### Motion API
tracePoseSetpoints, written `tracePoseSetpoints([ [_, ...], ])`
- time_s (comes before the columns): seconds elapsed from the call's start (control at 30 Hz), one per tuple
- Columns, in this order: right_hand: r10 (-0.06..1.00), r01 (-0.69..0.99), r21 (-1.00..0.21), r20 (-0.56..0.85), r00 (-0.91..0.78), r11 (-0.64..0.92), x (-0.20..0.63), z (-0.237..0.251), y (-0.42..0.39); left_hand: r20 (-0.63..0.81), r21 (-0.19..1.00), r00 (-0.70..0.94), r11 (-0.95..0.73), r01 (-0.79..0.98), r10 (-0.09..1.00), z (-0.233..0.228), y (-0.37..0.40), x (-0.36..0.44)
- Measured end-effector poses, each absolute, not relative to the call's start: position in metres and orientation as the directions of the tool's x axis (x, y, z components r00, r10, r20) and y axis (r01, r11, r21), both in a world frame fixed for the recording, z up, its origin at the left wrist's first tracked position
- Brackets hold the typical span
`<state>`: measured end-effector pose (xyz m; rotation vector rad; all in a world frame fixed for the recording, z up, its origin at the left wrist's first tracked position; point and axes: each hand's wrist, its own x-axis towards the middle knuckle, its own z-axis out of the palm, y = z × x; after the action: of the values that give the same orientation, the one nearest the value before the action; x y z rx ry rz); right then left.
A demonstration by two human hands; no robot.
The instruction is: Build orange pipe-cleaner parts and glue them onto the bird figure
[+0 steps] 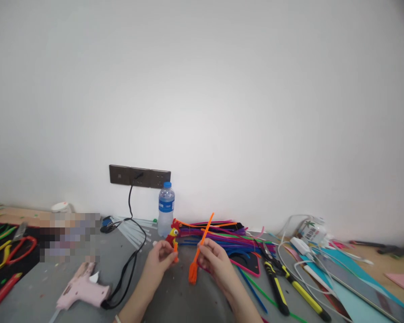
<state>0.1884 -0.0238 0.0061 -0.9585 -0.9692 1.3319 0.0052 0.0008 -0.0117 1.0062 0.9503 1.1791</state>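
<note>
Head view showed left hand [160, 260] pinching a small red figure [173, 234], right hand [214, 260] pinching an orange pipe cleaner [198, 253], near the table's [175, 300] back edge

Two bare hands are in view, a left hand [160, 258] and a right hand [214, 259]. One small red and yellow figure [173, 234] is at the left hand, and one orange pipe cleaner [198, 251] is at the right hand. One heap of colored pipe cleaners [218, 235] lies on the table [175, 300], too many to count. There is one water bottle [166, 210], one pink glue gun [82, 290], one black cable [131, 251] and one wall socket strip [139, 176]. One pair of yellow-handled pliers [289, 285] lies at the right, and one pair of red-handled pliers [18, 249] at the left.
</note>
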Motion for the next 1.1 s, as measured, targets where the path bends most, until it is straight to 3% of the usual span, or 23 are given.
tracePoseSetpoints([
  [0.33, 0.991, -0.152, -0.986, 0.081, -0.103, 0.065, 0.171, -0.001, -0.022, -0.093, 0.931, 0.32, 0.196, -0.307, 0.943, -0.002, -0.01, 0.011],
  [1.1, 0.98, -0.1, -0.979, 0.185, -0.076, 0.177, 0.169, -0.006, -0.018, -0.147, 0.962, 0.363, 0.219, -0.163, 0.92, -0.005, -0.01, 0.01],
])
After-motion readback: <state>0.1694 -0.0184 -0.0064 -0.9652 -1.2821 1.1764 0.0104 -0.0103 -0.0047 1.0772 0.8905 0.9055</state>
